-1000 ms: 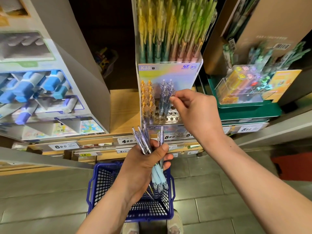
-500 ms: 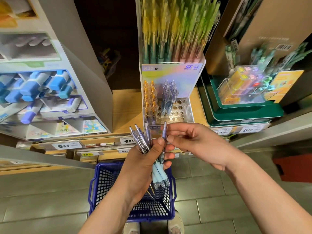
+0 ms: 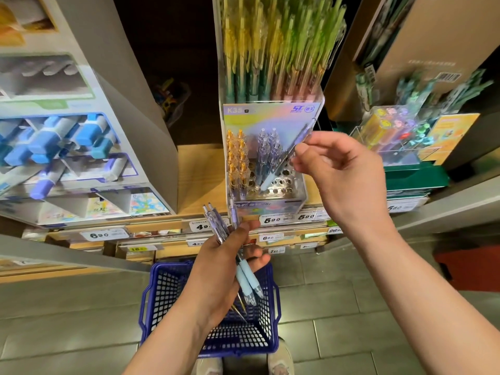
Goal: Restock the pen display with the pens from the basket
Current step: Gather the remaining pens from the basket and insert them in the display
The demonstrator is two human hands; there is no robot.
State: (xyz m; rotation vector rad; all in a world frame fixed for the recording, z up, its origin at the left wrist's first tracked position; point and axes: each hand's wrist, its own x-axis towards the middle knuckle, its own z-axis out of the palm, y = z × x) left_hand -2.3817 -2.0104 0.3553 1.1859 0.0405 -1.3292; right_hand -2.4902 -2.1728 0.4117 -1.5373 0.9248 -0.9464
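Head view: the right hand [image 3: 343, 171] is raised in front of the pen display [image 3: 270, 205], its forearm reaching up from the lower right. Its grip, the tips of thumb and forefinger, pinches a single pen [image 3: 281, 163] at the upper barrel, and the other fingers are loosely curled. The pen is tilted, its pale-blue end low and to the left over the right part of the display's holed tray, just beside the standing clear violet pens [image 3: 267, 144]. Whether it touches the tray cannot be told. The display stands at the shelf's front edge. Lower down, over the blue basket [image 3: 162, 293] on the floor, the left hand [image 3: 224, 266] has its grip wrapped around a bundle of pens [image 3: 244, 274], with their clicker ends up.
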